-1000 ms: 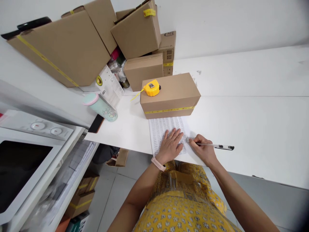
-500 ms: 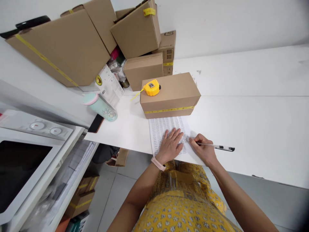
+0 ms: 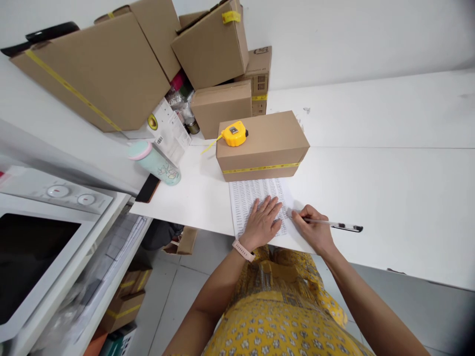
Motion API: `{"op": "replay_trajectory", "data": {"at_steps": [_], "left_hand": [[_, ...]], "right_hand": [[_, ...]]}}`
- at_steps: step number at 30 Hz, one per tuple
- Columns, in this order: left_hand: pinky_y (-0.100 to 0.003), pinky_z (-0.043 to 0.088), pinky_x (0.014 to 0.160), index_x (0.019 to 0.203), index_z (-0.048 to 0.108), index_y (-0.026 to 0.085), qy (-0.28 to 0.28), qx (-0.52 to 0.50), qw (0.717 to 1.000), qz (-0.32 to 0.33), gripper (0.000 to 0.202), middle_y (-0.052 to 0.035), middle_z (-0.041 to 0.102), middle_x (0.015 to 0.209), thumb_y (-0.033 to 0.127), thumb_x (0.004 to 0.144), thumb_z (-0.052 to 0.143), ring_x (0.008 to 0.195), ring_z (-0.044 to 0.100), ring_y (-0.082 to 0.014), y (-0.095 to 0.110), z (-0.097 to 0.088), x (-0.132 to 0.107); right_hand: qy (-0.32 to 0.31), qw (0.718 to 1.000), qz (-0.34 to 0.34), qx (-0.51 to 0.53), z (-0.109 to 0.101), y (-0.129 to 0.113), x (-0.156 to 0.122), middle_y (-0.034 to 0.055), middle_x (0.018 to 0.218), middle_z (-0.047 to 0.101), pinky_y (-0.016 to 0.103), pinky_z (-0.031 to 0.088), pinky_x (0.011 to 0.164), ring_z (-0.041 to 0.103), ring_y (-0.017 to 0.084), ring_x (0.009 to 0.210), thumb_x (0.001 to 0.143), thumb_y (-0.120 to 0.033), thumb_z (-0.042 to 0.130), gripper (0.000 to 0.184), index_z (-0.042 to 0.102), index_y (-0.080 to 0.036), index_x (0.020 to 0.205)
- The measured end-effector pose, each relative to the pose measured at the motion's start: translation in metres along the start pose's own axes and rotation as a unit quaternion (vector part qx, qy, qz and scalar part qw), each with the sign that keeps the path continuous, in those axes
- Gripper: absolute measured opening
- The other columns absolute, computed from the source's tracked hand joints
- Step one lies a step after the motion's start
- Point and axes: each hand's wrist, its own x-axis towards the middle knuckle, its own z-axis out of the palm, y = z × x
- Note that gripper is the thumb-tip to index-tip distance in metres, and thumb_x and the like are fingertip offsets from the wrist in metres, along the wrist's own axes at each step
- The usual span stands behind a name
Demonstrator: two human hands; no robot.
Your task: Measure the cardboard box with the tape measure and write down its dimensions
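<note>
My left hand (image 3: pixel 261 223) lies flat with fingers spread on a printed sheet of paper (image 3: pixel 243 198) covered in rows of small text. A pen (image 3: pixel 343 226) is pinched in my right hand (image 3: pixel 314 228), its tip at the right edge of the printed rows and its black-capped end pointing right. Just beyond the paper stands a closed cardboard box (image 3: pixel 274 138) with yellow tape along its side. On top of that box sits a yellow tape measure (image 3: pixel 234 133), with a short length of its blade pulled out to the left.
More cardboard boxes (image 3: pixel 92 74) are stacked at the back left. A mint-green bottle (image 3: pixel 159 165) stands beside a dark phone-like slab (image 3: pixel 147 188) near the left end of the white table (image 3: pixel 382 193). A microwave (image 3: pixel 37 247) is at lower left.
My right hand and the pen have shifted very slightly to the right. The left hand stays flat on the paper, and the box and tape measure look unmoved.
</note>
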Motion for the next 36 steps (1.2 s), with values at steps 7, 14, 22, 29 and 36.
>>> {"op": "replay_trajectory", "data": {"at_steps": [7,14,22,29,36], "left_hand": [[-0.051,0.013,0.130,0.156,0.038,0.018,-0.002,-0.006,1.000,0.000,0.053,-0.0037,0.031,0.167,0.037,0.106,0.035,0.158,0.020,-0.0220,0.000,0.001,0.000],[-0.051,0.013,0.130,0.156,0.039,0.019,0.006,-0.007,1.000,0.003,0.053,-0.0040,0.032,0.167,0.037,0.106,0.036,0.158,0.020,-0.0218,-0.001,0.001,-0.001],[-0.051,0.013,0.130,0.156,0.039,0.020,0.007,-0.006,1.000,0.001,0.053,-0.0046,0.033,0.166,0.037,0.105,0.038,0.157,0.021,-0.0220,-0.001,0.002,0.000],[-0.051,0.012,0.130,0.156,0.038,0.019,0.004,-0.013,1.000,0.000,0.053,-0.0046,0.032,0.167,0.037,0.105,0.037,0.158,0.020,-0.0223,-0.001,0.003,0.000],[-0.051,0.013,0.130,0.156,0.039,0.018,0.002,-0.009,1.000,0.000,0.053,-0.0044,0.031,0.167,0.037,0.106,0.037,0.158,0.020,-0.0223,0.000,0.001,0.001]], "right_hand": [[0.009,1.000,0.016,0.026,0.001,0.001,0.000,-0.0038,0.052,0.046,0.026,0.031,0.050,0.038,0.012,0.053,0.083,-0.046,0.069,0.039,0.046,-0.023,0.060],[-0.016,0.986,0.060,0.157,-0.014,0.002,0.005,0.0038,0.086,0.069,0.030,0.047,0.064,0.059,0.018,0.072,0.077,-0.050,0.080,0.035,0.065,-0.022,0.092],[-0.061,0.998,0.011,0.030,-0.015,-0.004,0.004,-0.0040,0.057,0.047,0.028,0.031,0.048,0.040,0.013,0.051,0.090,-0.052,0.063,0.032,0.054,-0.024,0.078],[-0.093,0.995,-0.039,-0.003,-0.015,-0.005,0.005,-0.0049,0.055,0.046,0.028,0.029,0.048,0.039,0.013,0.049,0.091,-0.045,0.058,0.026,0.052,-0.024,0.078],[-0.097,0.994,-0.048,-0.013,-0.013,-0.002,0.006,-0.0046,0.056,0.047,0.028,0.030,0.048,0.040,0.013,0.049,0.091,-0.045,0.058,0.026,0.052,-0.024,0.077]]}}
